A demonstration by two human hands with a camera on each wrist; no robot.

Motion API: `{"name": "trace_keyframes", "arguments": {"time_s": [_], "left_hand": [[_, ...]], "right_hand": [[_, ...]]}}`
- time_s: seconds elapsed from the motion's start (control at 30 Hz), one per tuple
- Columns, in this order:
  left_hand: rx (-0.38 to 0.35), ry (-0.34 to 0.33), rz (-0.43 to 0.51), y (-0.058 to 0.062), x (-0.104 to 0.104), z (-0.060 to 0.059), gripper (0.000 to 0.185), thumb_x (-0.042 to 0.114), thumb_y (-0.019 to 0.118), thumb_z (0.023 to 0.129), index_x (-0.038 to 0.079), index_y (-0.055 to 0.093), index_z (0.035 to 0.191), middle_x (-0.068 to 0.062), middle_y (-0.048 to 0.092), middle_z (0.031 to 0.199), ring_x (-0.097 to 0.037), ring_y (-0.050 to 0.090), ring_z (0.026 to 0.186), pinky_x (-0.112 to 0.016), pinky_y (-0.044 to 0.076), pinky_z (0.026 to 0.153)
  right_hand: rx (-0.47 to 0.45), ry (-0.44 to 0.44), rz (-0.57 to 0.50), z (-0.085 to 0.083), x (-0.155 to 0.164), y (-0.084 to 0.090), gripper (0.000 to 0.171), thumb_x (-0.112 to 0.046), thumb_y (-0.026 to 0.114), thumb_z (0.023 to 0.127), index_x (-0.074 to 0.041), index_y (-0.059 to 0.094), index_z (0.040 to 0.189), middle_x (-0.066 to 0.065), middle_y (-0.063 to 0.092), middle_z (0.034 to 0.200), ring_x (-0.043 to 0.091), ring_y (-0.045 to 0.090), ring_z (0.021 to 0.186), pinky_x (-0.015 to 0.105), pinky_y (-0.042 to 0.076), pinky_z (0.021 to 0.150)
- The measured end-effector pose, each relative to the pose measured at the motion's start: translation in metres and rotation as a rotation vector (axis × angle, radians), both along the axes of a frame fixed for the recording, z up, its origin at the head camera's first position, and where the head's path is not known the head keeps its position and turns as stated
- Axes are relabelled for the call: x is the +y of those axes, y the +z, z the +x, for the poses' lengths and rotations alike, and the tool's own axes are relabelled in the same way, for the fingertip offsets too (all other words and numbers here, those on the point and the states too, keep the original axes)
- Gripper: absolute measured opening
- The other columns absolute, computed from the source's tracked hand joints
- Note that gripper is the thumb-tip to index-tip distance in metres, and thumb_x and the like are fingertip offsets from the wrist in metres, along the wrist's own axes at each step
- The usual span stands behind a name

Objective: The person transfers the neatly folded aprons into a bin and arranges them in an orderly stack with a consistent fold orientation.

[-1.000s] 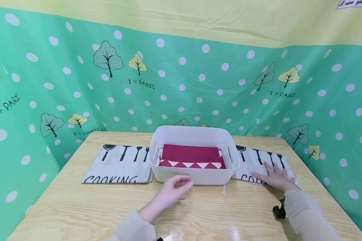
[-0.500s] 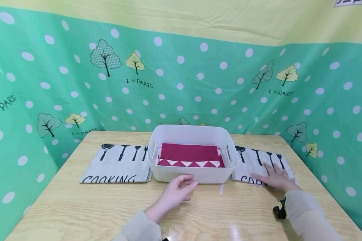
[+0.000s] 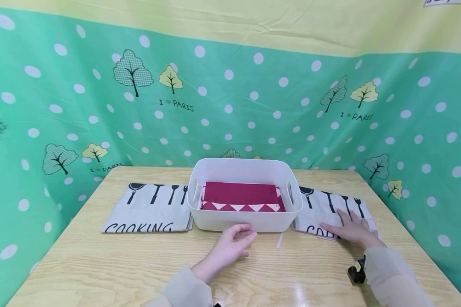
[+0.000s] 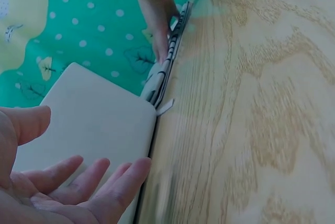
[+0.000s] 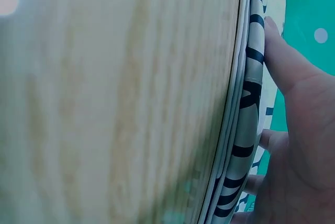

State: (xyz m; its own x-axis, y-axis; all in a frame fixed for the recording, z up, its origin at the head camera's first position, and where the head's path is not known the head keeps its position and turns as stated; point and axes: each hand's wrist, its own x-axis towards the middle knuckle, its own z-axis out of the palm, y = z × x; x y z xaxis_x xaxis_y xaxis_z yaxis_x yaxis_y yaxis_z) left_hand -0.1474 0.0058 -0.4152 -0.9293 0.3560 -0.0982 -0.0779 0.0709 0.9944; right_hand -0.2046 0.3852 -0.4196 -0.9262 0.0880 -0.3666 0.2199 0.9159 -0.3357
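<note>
A white plastic basket point(image 3: 236, 220) stands mid-table with folded maroon cloth point(image 3: 240, 192) edged in white triangles inside it. On its right lies a folded white cloth with black utensil prints point(image 3: 318, 200). My right hand point(image 3: 351, 228) rests spread on that cloth's right part and covers some of its lettering; in the right wrist view its fingers point(image 5: 285, 62) lie along the layered fold. Close in front of the basket, my left hand point(image 3: 232, 244) is loosely bent with nothing in it. The left wrist view shows its thumb and fingers point(image 4: 123, 187) apart, beside the basket wall.
A matching folded cloth point(image 3: 147, 211) printed "COOKING" lies left of the basket. A thin pale strip point(image 3: 279, 240) sticks out near the basket's front right corner. A green dotted curtain point(image 3: 223, 98) hangs behind the wooden table point(image 3: 119, 268).
My left hand has moved a little to the right along the basket's front. The right hand stays on the cloth. The pale strip slants slightly more, and the head view has shifted a little.
</note>
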Motion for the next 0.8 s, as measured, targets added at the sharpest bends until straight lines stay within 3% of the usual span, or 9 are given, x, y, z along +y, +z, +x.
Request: {"name": "trace_keyframes", "arguments": {"time_s": [0.47,0.8], "left_hand": [[-0.009,-0.009,-0.015,-0.011,0.012,0.004,0.052,0.025,0.062,0.098,-0.008,0.050,0.136,-0.024,0.061,0.128,-0.037,0.061,0.117,-0.043,0.060,0.082],[-0.003,-0.012,-0.008,-0.017,0.025,0.004,0.048,0.020,0.063,0.097,-0.010,0.052,0.132,-0.025,0.063,0.124,-0.038,0.062,0.114,-0.044,0.060,0.082]], "right_hand": [[0.028,-0.019,0.050,0.012,-0.001,-0.008,0.119,-0.081,0.049,0.082,0.005,0.011,0.154,0.046,-0.006,0.150,0.075,-0.003,0.130,0.089,0.003,0.095],[0.042,0.006,0.090,0.021,-0.001,-0.009,0.117,-0.081,0.047,0.083,0.006,0.014,0.153,0.048,0.000,0.149,0.077,0.006,0.127,0.089,0.015,0.093]]}}
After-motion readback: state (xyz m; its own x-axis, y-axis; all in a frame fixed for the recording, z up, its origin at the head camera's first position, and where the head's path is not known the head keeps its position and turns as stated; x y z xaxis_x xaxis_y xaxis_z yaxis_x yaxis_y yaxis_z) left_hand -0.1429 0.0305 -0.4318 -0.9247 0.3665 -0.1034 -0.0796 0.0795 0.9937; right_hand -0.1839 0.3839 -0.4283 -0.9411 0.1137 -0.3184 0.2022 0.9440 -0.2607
